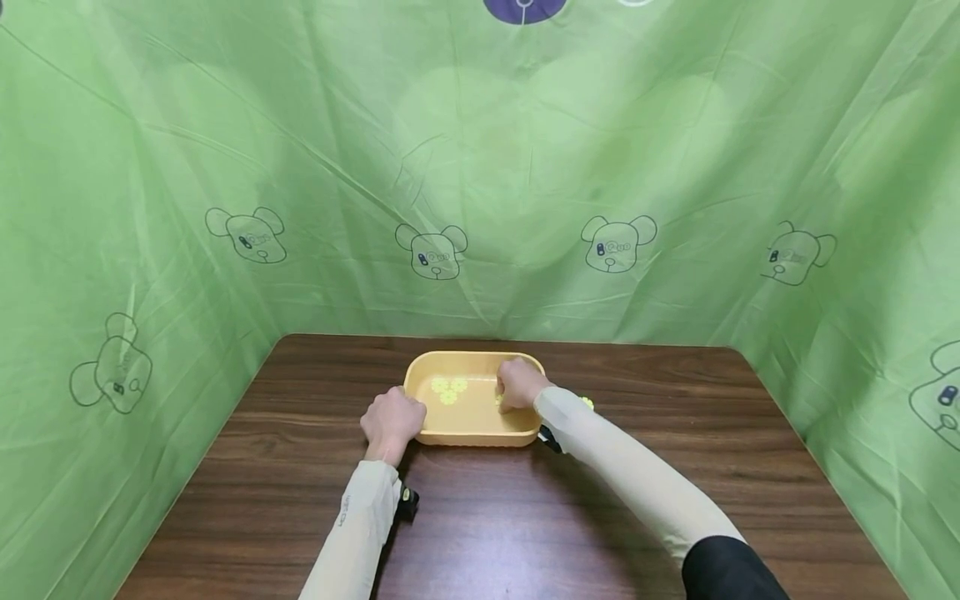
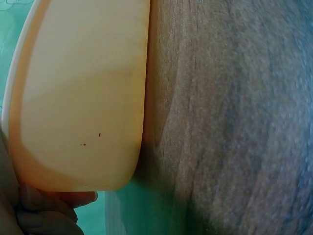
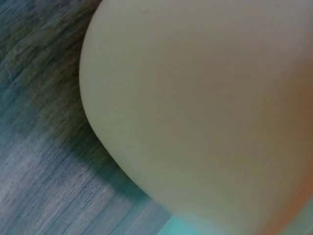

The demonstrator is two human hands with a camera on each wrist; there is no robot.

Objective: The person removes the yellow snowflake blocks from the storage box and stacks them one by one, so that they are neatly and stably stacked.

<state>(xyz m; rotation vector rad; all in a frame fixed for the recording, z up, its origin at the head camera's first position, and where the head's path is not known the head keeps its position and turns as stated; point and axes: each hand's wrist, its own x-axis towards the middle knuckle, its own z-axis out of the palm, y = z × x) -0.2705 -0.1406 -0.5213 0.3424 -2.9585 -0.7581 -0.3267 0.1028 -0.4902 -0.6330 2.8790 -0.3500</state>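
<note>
A yellow-orange plastic tray (image 1: 476,438) with rounded corners lies on the table. My left hand (image 1: 392,419) grips its left end, and in the left wrist view the fingers (image 2: 46,218) curl at the rim. Inside the tray, on the left, lies a cluster of small bright-yellow flower-like pieces (image 1: 448,389). Reaching over the right end, my right hand (image 1: 519,383) is low inside the tray with curled fingers. They pinch a similar yellow piece (image 1: 498,401), mostly hidden by the hand. In the right wrist view the tray wall (image 3: 195,107) fills most of the picture, hiding the right fingers.
Another bright-yellow piece (image 1: 587,403) shows just past the right sleeve, outside the tray. The brown wood-grain table (image 1: 300,500) extends on every side. Green cloth (image 1: 510,308) with printed bear faces hangs behind and at both sides. Both wrists wear small black cameras (image 1: 407,503).
</note>
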